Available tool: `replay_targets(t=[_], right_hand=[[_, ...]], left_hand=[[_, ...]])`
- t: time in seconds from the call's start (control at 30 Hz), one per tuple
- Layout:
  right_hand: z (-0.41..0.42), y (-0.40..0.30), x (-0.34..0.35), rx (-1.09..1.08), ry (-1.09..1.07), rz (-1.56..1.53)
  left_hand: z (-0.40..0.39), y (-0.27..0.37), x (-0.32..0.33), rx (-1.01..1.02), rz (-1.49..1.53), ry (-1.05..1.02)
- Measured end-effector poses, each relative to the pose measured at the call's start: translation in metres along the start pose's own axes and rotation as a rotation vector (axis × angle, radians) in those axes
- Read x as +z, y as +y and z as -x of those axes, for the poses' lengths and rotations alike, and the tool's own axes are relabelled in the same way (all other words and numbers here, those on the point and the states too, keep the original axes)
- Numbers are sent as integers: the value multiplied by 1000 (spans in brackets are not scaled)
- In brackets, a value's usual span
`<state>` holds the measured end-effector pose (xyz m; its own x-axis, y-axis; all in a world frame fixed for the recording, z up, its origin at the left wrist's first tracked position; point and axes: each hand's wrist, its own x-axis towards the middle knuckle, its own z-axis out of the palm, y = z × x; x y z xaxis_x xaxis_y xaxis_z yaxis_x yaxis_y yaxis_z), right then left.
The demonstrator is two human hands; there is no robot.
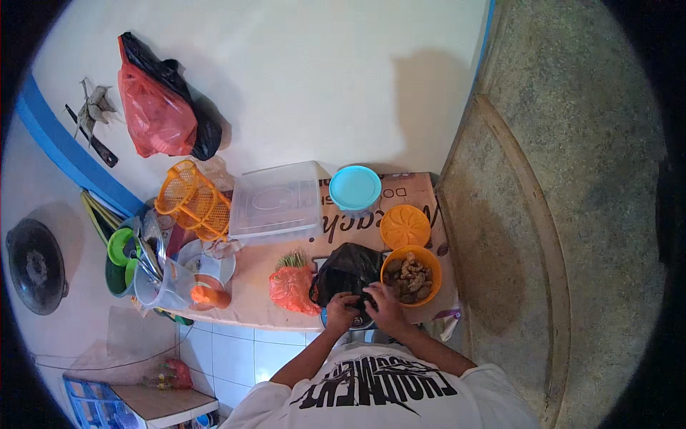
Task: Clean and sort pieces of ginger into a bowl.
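My left hand [343, 312] and my right hand [382, 305] meet at the near side of a black plastic bag [351, 271], their fingers at its edge; whether they pinch it cannot be made out. Part of a blue patterned plate or tray [360, 323] shows beneath the bag. Against my right hand stands an orange bowl [438, 279] with brown, knobbly pieces like ginger root [415, 272] in it. Behind that bowl lies an orange lid [405, 227]. Left of the black bag rests a red plastic bag [291, 289] with green stalks sticking out at its top.
Along the wall stand a clear plastic box [276, 201], a light-blue lidded container [355, 187] and an orange plastic basket [195, 201]. Tubs with utensils [155, 279] and an orange cup [210, 296] crowd the table's left end. A red and black bag [161, 107] hangs on the wall.
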<state>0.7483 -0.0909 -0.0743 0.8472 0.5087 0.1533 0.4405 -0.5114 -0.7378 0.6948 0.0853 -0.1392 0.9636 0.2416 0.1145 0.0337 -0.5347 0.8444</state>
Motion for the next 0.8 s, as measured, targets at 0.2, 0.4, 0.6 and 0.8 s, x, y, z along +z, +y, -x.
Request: replay_targets(t=[0.2, 0.4, 0.6, 0.8], right_hand=[[-2, 12, 51, 90, -206, -165], [-20, 23, 68, 223, -85, -20], [-44, 25, 69, 410, -82, 68], [-55, 20, 67, 557, -126, 63]], left_hand=[[-12, -22, -4, -111, -14, 29], [-50, -28, 3, -135, 141, 36], [-84, -34, 23, -190, -38, -55], [-97, -32, 33, -265, 11, -180]])
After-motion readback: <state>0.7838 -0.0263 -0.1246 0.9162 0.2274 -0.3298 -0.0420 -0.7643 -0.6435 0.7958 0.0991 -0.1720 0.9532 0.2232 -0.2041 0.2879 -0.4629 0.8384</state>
